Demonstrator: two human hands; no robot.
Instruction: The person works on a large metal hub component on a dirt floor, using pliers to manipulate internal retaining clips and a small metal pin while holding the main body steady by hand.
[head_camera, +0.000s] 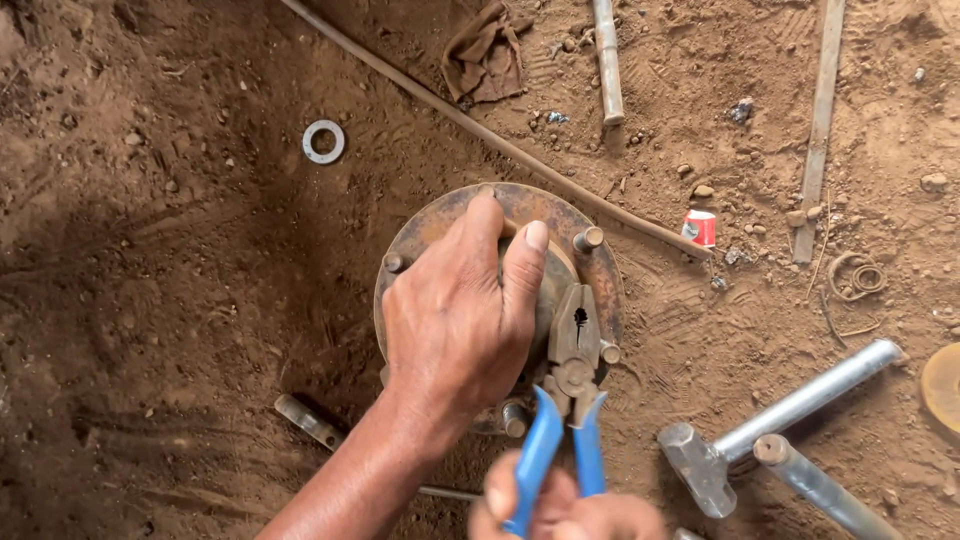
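Blue-handled pliers (570, 400) in right hand (565, 512); left hand (460, 310) grips rusty hub (600, 265).

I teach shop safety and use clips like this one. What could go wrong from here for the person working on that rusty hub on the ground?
The left hand lies on the rusty wheel hub right beside the blue-handled pliers held by the right hand; a slip could pinch or scrape the fingers. The hub sits on loose dirt, so it might shift. The hammer and pipe lying close by could get knocked.
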